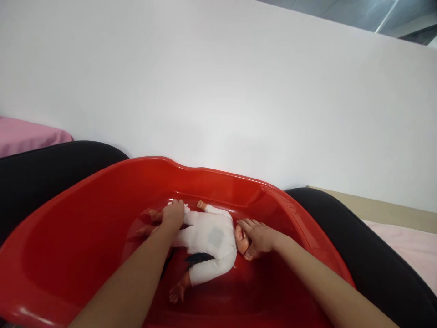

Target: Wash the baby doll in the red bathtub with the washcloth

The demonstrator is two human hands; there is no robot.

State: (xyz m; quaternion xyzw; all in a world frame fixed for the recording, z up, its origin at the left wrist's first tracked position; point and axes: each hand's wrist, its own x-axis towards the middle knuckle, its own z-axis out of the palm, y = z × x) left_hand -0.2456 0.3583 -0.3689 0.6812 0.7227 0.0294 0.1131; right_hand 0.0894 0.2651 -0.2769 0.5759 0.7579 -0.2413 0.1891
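We see the baby doll lying crosswise in the red tub, left hand gripping its legs, right hand cupped on its head

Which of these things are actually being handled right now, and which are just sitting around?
Being handled:
- doll in white clothes, lying in the tub
- red tub that holds it
- left hand on the doll's legs
- right hand at the doll's head

Just lying about:
- pink cloth at far left
- black cushions beside the tub
- white wall behind
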